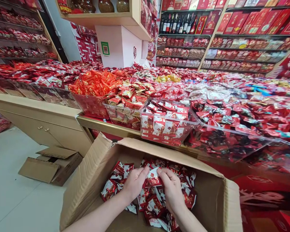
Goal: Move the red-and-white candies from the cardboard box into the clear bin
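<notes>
Holding a red-and-white packet (152, 179) above loose packets (155, 204) inside a cardboard box (87, 180), nearer the far edge than the near one, roughly midway between side edges. Pinching one side with the left hand (134, 183), the other with the right hand (172, 188), close together. Pointing white part to the far edge, red to the near. Cannot tell the long axis for sure under the fingers; seems to run side to side.
</notes>
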`<state>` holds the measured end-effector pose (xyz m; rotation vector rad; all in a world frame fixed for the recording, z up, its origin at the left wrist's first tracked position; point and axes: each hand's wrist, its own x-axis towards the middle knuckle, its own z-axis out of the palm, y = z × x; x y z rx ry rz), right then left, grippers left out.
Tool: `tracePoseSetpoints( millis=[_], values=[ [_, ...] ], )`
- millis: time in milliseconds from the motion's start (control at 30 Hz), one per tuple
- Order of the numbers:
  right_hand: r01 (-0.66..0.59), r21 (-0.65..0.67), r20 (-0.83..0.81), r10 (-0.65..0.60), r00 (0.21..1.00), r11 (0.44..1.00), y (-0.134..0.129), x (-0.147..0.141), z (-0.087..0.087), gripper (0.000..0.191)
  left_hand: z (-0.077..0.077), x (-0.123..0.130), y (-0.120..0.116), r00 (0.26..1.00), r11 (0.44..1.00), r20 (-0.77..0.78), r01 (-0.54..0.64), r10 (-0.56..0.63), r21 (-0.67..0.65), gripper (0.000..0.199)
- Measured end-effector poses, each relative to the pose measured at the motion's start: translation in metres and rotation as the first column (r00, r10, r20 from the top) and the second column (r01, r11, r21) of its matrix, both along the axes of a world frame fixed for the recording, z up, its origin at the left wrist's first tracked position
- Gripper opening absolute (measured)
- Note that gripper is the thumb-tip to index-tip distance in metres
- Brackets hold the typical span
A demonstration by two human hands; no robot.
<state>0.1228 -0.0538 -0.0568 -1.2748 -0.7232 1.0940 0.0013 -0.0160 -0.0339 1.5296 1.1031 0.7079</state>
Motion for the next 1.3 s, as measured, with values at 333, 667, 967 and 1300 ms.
tracePoseSetpoints(
  millis=[333, 667, 967, 1300],
  values=[
    [-0.035, 0.081, 0.137, 0.024, 0.99, 0.996, 0.008, -0.002, -0.016, 0.022, -0.01, -0.012, 0.006, 1.0, 0.999, -0.003, 0.002, -0.002, 0.047, 0.027],
    [0.041, 0.168, 0.173, -0.07, 0.982, 0.985, 0.01, -0.007, -0.022, 0.019, -0.016, -0.019, 0.012, 1.0, 0.991, 0.029, -0.007, 0.011, -0.132, 0.03],
    [0.192, 0.118, -0.173, -0.17, 0.97, 0.974, 0.013, -0.02, -0.026, 0.021, -0.01, -0.017, 0.012, 0.992, 0.983, -0.124, 0.041, -0.019, 0.177, 0.034],
    [0.164, 0.112, -0.182, -0.142, 0.973, 0.98, 0.015, -0.018, -0.041, 0.023, -0.015, -0.016, 0.01, 0.989, 0.992, -0.14, 0.068, -0.053, 0.103, 0.028]
  ],
)
